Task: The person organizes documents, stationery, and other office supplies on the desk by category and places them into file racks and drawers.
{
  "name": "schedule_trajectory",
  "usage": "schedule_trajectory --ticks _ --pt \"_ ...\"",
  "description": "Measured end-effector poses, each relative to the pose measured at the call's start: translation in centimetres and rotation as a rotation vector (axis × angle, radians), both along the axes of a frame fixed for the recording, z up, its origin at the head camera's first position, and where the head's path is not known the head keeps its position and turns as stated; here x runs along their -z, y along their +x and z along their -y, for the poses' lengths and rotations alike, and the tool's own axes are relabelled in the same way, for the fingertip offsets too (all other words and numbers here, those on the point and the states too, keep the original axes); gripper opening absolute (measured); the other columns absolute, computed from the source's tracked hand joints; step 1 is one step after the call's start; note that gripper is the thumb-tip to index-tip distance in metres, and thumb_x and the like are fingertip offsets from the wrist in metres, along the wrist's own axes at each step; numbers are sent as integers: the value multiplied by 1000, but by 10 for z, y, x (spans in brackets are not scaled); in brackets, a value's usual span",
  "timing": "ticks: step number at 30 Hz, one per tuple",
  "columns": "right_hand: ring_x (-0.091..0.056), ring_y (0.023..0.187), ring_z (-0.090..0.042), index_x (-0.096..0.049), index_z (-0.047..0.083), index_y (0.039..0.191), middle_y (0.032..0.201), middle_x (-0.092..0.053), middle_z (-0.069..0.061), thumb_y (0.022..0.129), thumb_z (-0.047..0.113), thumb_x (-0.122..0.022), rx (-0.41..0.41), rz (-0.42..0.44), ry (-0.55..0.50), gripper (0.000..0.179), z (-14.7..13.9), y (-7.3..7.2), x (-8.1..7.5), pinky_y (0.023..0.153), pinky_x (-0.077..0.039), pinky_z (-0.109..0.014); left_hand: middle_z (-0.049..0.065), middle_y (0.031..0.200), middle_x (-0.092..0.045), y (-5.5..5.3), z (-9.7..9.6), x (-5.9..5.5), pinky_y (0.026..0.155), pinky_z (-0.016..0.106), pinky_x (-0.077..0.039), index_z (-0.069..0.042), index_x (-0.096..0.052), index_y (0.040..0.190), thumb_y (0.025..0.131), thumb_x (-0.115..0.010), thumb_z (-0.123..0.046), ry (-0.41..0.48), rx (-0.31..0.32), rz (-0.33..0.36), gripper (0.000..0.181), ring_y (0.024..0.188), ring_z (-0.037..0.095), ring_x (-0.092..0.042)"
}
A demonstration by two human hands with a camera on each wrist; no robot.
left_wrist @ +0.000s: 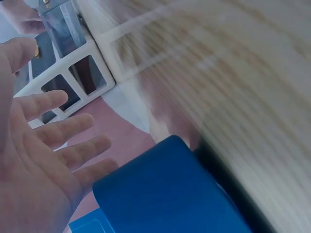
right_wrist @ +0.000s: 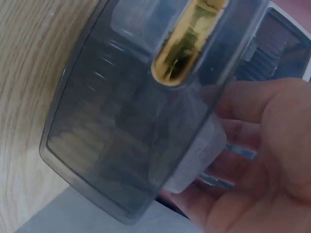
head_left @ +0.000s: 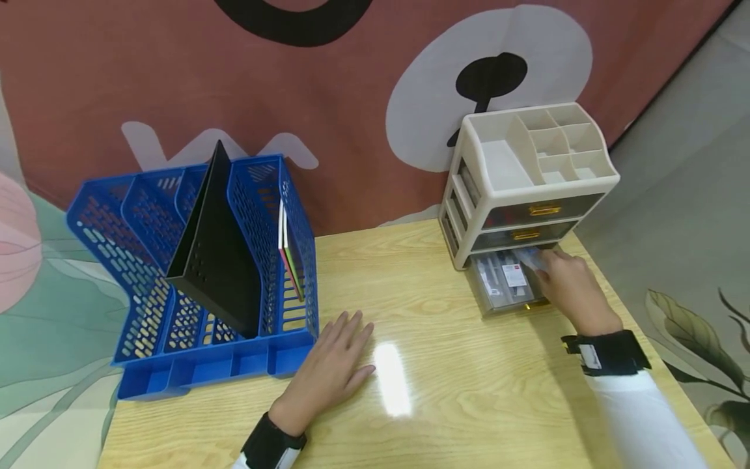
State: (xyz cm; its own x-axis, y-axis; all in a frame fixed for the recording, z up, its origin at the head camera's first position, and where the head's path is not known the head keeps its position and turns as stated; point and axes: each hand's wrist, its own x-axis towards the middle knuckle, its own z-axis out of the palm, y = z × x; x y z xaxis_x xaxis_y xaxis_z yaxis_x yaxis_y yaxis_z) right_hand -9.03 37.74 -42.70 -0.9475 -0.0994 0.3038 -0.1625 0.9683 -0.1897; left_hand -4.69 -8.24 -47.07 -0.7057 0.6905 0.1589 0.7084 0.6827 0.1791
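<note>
My right hand (head_left: 571, 286) reaches into the pulled-out bottom drawer (head_left: 489, 299) of a small cream desk organizer (head_left: 477, 215). Its fingers curl round a clear plastic box (right_wrist: 206, 158), partly hidden behind the drawer's smoky front in the right wrist view. Inside the drawer, a pack with a white label (head_left: 514, 275) lies beside the fingers. My left hand (head_left: 328, 371) rests on the table, fingers straight and spread, holding nothing. Close to its fingertips stands the front corner of a blue perforated file rack (head_left: 293, 355).
In the rack, a black folder (head_left: 225, 260) leans at a slant and thin booklets (head_left: 290, 254) stand in the right slot. Two upper drawers with gold handles (head_left: 545, 210) are closed. A patterned cloth (head_left: 363, 130) hangs behind the wooden table (head_left: 445, 391).
</note>
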Motion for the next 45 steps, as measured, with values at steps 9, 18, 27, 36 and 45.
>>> schedule_trajectory --ticks 9,18,27,36,45 --pt "-59 63 -46 -56 -16 95 78 -57 -32 78 0 -72 56 18 -30 28 -2 -5 8 52 -47 -62 18 154 -37 1 3 1 110 58 -35 -12 -41 148 93 -55 -48 -4 -4 11 67 140 39 -32" --pt "-60 71 -53 -53 -16 111 89 -60 -39 78 5 -75 131 190 2 45 -3 -10 12 55 -50 -66 19 153 -39 2 4 2 110 57 -36 -12 -42 147 94 -54 -48 -11 -4 10 65 139 39 -33" --pt "-57 90 -54 -58 -13 106 102 -58 -39 80 3 -73 106 196 6 34 -4 -15 21 68 -50 -67 19 153 -40 4 6 3 110 57 -36 -13 -44 146 94 -54 -47 -22 -15 34 63 139 39 -33" --pt "-55 95 -55 -55 -15 110 108 -55 -40 83 1 -69 46 174 -36 34 -4 -12 22 73 -49 -67 18 152 -40 5 8 6 109 57 -38 -13 -46 145 95 -54 -45 -26 -25 22 59 139 39 -35" --pt "-59 70 -43 -62 -13 101 91 -60 -30 81 2 -68 -28 -92 0 26 4 3 14 59 -52 -59 17 153 -40 5 11 5 110 56 -37 -14 -47 145 95 -55 -41 -34 -26 10 57 139 38 -34"
